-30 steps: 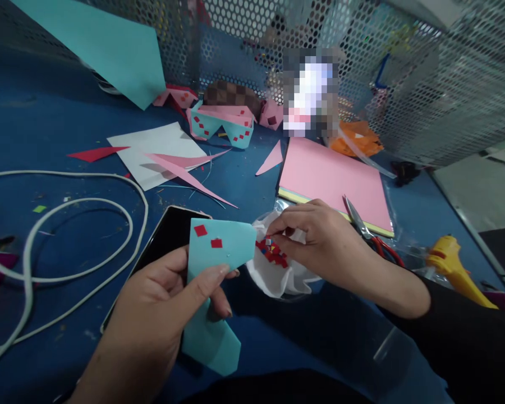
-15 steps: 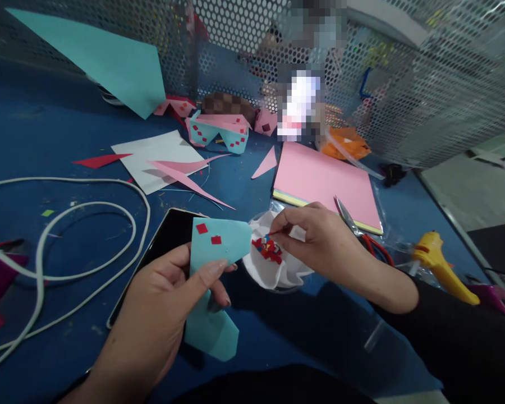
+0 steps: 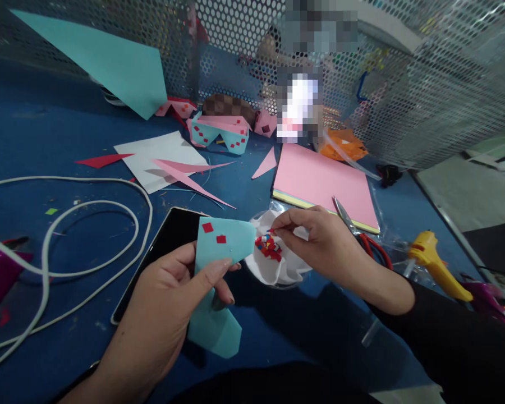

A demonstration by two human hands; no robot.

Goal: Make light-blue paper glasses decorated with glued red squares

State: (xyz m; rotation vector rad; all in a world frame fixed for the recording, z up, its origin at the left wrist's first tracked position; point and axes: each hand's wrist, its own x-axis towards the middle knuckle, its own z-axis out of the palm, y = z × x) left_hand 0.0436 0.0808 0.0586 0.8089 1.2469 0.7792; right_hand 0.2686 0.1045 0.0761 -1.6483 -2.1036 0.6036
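Observation:
My left hand [image 3: 168,303] grips a folded light-blue paper piece [image 3: 225,241] with two small red squares stuck on it, thumb pressed on its front. My right hand [image 3: 320,241] hovers over a white paper-lined dish [image 3: 278,269] of tiny red paper bits [image 3: 268,248], its fingertips pinched together on one small red bit. The dish sits just right of the blue piece. A black phone [image 3: 164,247] lies flat under my left hand.
White cable loops [image 3: 67,224] lie at the left. A pink paper stack [image 3: 324,179], scissors with red handles [image 3: 362,235] and a yellow glue gun [image 3: 437,264] lie at the right. Finished blue-pink paper pieces [image 3: 223,132], scraps and a perforated metal fence [image 3: 425,84] stand behind.
My right fingertips have lifted slightly out of the dish with a pinch of red paper. The left hand and blue piece stay almost still.

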